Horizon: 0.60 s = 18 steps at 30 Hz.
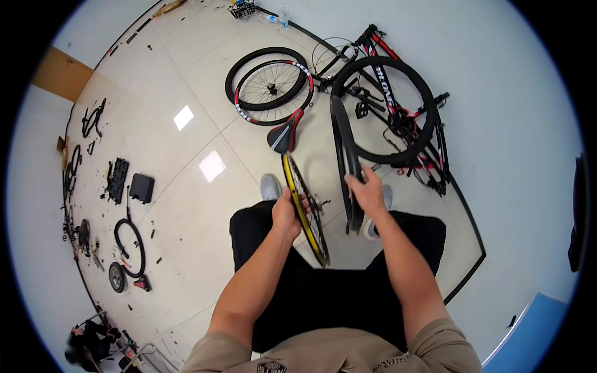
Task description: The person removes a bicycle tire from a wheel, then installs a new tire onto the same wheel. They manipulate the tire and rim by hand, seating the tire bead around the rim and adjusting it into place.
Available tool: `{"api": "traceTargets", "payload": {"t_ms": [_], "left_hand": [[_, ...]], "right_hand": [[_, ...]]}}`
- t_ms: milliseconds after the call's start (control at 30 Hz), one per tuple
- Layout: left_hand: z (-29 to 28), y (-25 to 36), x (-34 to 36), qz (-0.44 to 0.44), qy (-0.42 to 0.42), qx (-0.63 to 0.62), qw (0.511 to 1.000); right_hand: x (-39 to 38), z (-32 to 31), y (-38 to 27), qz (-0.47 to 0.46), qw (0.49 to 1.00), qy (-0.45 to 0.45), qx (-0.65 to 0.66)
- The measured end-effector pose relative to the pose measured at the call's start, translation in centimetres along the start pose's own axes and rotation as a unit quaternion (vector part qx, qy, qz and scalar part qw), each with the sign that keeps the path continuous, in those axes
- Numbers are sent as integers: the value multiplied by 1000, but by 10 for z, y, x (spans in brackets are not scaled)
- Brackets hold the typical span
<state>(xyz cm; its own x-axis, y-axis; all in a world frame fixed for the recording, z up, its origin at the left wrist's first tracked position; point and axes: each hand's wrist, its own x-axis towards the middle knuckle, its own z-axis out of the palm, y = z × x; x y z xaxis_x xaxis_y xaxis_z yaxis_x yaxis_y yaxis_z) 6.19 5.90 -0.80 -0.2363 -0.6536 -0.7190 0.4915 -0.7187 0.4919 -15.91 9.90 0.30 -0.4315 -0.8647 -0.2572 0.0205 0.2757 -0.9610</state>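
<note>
**A:** ok, head view, what's each hand up to?

**B:** Left hand (287,214) has its fingers curled snugly round the rim of a yellow-rimmed wheel (305,222). It's tilted, nearly edge-on, on the wearer's side of the saddle (286,137), top end right by it. Can't tell if they touch tbh.

**A:** And the right?

**B:** Right hand (368,191) is closed on a black tyre (347,137), also seen almost edge-on, right of the saddle. Some fingers are hidden behind it, so can't tell how far they wrap.

**A:** Anything else lying about?

**B:** Plenty lol. Further right of the saddle there's a red-and-black bike frame (387,93) with a second tyre (380,61) across it. Just beyond the saddle, a rim with red and white markings (302,66) overlaps a dark tyre (229,84). Well left of the saddle, a dark box (142,188) sits on the floor (186,248).
</note>
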Motion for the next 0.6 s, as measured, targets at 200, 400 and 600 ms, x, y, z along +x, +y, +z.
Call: {"api": "traceTargets", "payload": {"t_ms": [200, 400, 600], "left_hand": [[3, -16, -18, -16, -37, 21, 999], [-6, -31, -22, -14, -68, 50, 996], [2, -43, -24, 22, -86, 19, 996]], "right_hand": [[-30, -2, 42, 10, 999, 27, -28], [-68, 18, 14, -36, 996, 40, -69], [-60, 20, -20, -50, 992, 34, -111]]}}
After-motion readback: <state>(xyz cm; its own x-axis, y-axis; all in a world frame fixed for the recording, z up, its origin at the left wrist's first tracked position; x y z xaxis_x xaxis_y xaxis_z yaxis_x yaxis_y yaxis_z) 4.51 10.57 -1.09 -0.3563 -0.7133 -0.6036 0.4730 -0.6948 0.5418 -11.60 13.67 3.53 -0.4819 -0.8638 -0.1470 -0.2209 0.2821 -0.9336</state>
